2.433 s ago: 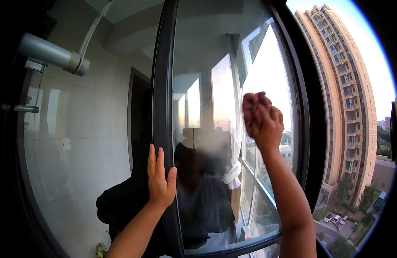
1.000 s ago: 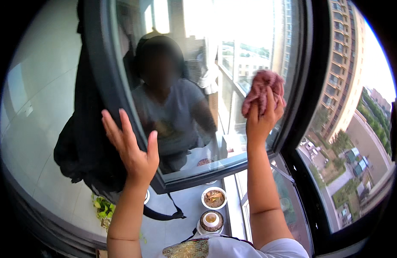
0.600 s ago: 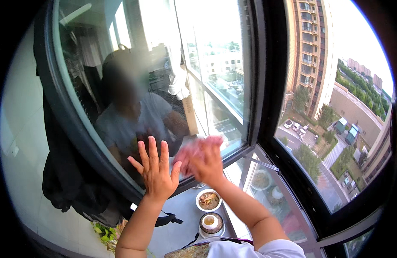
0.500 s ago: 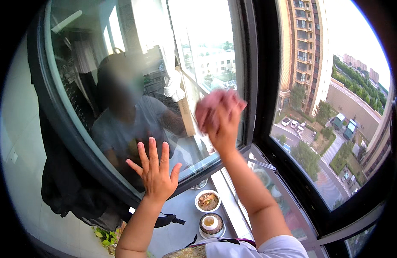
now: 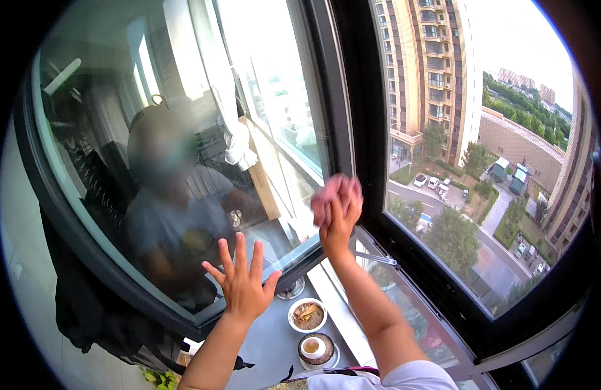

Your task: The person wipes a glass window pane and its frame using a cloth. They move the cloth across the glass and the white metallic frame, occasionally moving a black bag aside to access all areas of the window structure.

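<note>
Cloth [image 5: 337, 195], pink, bunched at frame centre, gripped in right hand [image 5: 339, 224] against open window pane [image 5: 183, 162]. Left hand [image 5: 243, 283] open, fingers spread flat on glass lower centre. Two bowls [image 5: 308, 316] on sill below.

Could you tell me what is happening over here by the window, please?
A person is wiping the glass of an open dark-framed window sash. The right hand presses a crumpled pink cloth against the pane near its lower right corner, while the left hand lies flat, fingers spread, on the glass. Two small round bowls sit on the grey sill below.
</note>
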Action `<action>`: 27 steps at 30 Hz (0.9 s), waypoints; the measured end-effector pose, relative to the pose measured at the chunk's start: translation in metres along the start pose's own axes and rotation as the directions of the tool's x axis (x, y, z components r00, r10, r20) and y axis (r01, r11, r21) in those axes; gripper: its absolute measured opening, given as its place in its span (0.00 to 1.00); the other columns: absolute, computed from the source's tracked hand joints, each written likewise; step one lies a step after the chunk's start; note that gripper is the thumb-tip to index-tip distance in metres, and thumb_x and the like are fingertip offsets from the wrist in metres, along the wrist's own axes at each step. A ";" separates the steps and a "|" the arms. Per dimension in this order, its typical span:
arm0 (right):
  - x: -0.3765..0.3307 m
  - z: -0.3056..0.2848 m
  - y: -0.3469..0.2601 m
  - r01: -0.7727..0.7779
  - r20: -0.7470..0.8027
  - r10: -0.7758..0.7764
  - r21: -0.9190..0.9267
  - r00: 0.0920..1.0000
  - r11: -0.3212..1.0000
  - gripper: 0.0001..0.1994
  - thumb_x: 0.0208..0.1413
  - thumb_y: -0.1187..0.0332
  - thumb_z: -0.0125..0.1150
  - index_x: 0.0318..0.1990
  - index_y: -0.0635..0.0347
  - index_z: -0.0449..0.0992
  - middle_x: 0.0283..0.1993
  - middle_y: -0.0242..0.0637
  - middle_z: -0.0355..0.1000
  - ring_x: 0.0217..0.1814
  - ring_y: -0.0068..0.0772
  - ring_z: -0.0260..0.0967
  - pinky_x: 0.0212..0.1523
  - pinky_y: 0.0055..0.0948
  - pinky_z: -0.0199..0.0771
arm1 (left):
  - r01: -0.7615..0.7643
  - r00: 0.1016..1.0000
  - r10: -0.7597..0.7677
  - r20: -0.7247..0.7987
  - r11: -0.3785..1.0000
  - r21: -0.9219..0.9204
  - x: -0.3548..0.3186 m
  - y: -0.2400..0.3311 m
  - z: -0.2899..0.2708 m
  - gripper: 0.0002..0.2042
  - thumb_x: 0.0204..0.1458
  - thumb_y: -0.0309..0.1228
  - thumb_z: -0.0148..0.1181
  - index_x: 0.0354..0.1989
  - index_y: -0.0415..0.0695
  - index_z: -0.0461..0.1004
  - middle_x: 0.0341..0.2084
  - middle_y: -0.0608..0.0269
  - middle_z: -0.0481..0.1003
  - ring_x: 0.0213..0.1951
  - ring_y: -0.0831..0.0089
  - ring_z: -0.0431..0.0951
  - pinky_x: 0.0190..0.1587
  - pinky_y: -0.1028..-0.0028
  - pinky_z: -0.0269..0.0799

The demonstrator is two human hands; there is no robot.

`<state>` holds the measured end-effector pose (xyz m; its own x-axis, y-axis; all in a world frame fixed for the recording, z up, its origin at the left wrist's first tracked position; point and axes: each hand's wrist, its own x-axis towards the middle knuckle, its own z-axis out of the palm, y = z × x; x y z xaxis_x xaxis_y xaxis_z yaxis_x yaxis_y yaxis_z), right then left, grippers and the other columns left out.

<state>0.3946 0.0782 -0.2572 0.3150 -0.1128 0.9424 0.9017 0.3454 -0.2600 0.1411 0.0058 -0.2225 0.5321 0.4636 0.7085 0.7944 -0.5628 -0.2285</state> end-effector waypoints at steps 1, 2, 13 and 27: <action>0.039 0.004 0.007 0.062 -0.032 -0.064 -0.053 0.997 0.997 0.21 0.48 0.75 0.57 0.53 0.60 0.74 0.63 0.54 0.61 0.67 0.63 0.54 0.65 0.58 0.49 | -0.001 1.000 0.001 -0.011 1.000 -0.005 0.003 0.003 0.001 0.35 0.56 0.50 0.54 0.69 0.44 0.55 0.70 0.43 0.45 0.71 0.38 0.33 0.59 0.32 0.11; 0.078 0.012 0.010 0.089 -0.029 -0.091 -0.062 0.995 0.994 0.17 0.51 0.73 0.57 0.50 0.55 0.77 0.63 0.51 0.61 0.66 0.58 0.57 0.65 0.51 0.53 | 0.015 1.000 -0.015 0.015 1.000 -0.017 0.004 0.005 0.001 0.35 0.56 0.50 0.54 0.69 0.45 0.55 0.70 0.43 0.44 0.70 0.35 0.31 0.59 0.32 0.10; 0.161 0.040 0.002 0.188 -0.026 -0.192 -0.109 0.981 0.976 0.26 0.45 0.74 0.63 0.56 0.49 0.74 0.58 0.47 0.66 0.62 0.54 0.60 0.65 0.47 0.55 | 0.006 1.000 -0.005 -0.018 0.999 0.054 0.002 0.012 0.025 0.34 0.57 0.50 0.52 0.69 0.47 0.55 0.71 0.45 0.43 0.70 0.32 0.28 0.58 0.31 0.09; 0.095 0.013 0.020 0.140 0.065 -0.128 -0.232 0.990 0.963 0.21 0.47 0.73 0.58 0.53 0.59 0.74 0.57 0.55 0.66 0.57 0.58 0.64 0.57 0.48 0.63 | -0.011 1.000 0.012 -0.006 0.994 0.105 0.004 0.010 0.026 0.33 0.56 0.51 0.53 0.67 0.46 0.59 0.71 0.46 0.43 0.70 0.32 0.28 0.57 0.31 0.08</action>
<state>0.4381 0.0868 -0.1704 0.1772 -0.0950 0.9796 0.9807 0.1008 -0.1676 0.1590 0.0197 -0.2393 0.5399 0.4528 0.7096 0.8147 -0.4932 -0.3051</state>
